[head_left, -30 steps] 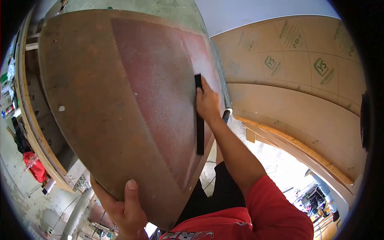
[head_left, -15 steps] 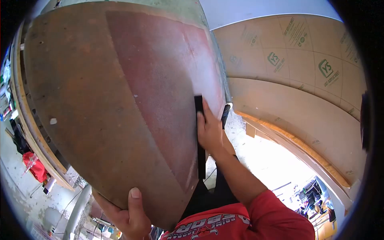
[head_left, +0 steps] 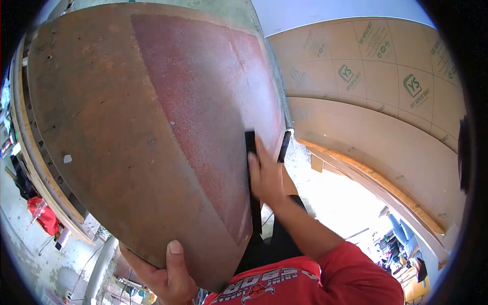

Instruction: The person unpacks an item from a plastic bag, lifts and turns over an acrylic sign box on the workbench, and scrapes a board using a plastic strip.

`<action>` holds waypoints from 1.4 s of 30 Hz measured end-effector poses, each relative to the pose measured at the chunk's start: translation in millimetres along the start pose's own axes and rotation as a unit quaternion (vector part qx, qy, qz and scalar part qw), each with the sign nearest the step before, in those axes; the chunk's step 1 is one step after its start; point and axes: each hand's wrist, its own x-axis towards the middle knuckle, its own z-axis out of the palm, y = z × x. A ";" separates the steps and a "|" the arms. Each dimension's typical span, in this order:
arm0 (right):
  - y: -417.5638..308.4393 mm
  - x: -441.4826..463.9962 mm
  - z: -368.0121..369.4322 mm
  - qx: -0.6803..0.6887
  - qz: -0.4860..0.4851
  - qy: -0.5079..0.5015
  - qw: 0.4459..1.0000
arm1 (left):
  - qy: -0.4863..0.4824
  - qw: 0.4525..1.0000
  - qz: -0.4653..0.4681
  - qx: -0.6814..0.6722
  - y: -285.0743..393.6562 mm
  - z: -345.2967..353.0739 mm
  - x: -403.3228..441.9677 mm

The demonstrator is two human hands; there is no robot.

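Note:
A large curved panel (head_left: 117, 132), brown with a dull red and whitish area (head_left: 190, 91), fills the view in front of me. My right hand (head_left: 267, 180) is closed on a long black sanding block (head_left: 254, 195), slightly blurred, which lies along the panel's right side against the reddish area. At the lower edge, my left hand (head_left: 173, 279) grips the panel, thumb on top of the surface. Its other fingers are partly hidden beneath the edge.
Brown-papered acrylic sheets (head_left: 366, 66) stand along the right, above an orange-brown edge strip (head_left: 366, 173). A wooden frame (head_left: 43, 178) runs down the left, near a red cloth-like item (head_left: 43, 216). Something blue, like clothing (head_left: 401, 231), and assorted items lie at the lower right.
My right hand and the sanding block have moved slightly down and left along the panel. My left hand keeps its grip on the edge. More of the blue thing shows at lower right.

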 end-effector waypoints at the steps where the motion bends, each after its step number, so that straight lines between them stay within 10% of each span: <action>1: -6.5 -20.3 -0.7 0.017 -0.013 0.003 1.000 | 0.003 1.000 0.002 0.002 0.0 -0.1 -1.3; 12: 60.1 213.5 18.5 -0.151 0.009 0.104 0.983 | 0.017 0.999 0.003 -0.029 6.3 7.9 -3.8; 15: 57.5 217.6 -14.7 0.028 0.048 0.038 0.998 | -0.012 1.000 0.017 -0.022 5.1 0.2 -3.8; 17: 46.8 209.8 -42.9 0.411 0.128 -0.037 0.902 | -0.021 0.998 0.027 -0.055 3.4 2.1 -5.6; 22: 16.1 147.4 -89.3 0.670 0.090 -0.120 0.727 | -0.010 0.995 0.057 -0.079 4.7 11.4 -9.3; 37: 24.2 136.2 -106.6 0.644 0.123 -0.128 0.744 | 0.002 0.995 0.079 -0.052 17.8 21.7 -20.9; 42: 34.9 110.4 -114.9 0.487 0.238 -0.098 0.835 | -0.002 0.995 0.092 -0.022 22.3 21.4 -22.3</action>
